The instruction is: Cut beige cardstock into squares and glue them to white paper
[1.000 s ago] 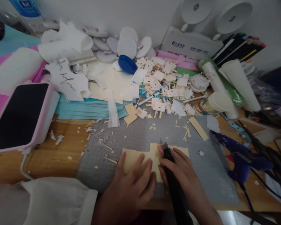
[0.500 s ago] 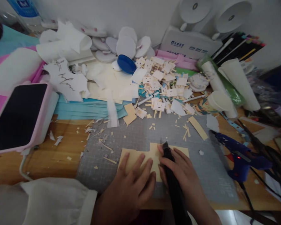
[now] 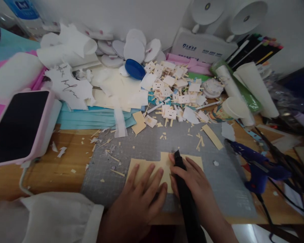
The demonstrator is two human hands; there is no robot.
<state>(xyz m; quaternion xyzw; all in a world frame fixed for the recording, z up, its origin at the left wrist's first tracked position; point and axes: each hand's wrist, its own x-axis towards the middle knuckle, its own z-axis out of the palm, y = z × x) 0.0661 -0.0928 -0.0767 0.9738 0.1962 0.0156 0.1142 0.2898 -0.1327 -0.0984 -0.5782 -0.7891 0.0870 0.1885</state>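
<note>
A pale yellow sheet of card (image 3: 166, 163) with a stepped upper edge lies on the grey cutting mat (image 3: 147, 141). My left hand (image 3: 139, 199) rests on the sheet's left part, fingers spread and flat. A black utility knife (image 3: 184, 195) is in my right hand (image 3: 195, 185), its blade end pointing up and away from me over the sheet. The fingertips of that hand touch the card's right part. Both hands cover much of the sheet's lower half. Thin yellow offcuts (image 3: 200, 141) lie on the mat beyond the hands.
A blue glue gun (image 3: 258, 165) with its cable lies at the right. Small paper figures (image 3: 169, 113) are heaped at the back, beside a paper cup (image 3: 230, 109). A pink-cased phone (image 3: 20, 125) stands at the left by blue paper sheets (image 3: 91, 118).
The whole view has shifted slightly, so things sit a little further left. Both hands, the knife and the card keep nearly the same places relative to each other.
</note>
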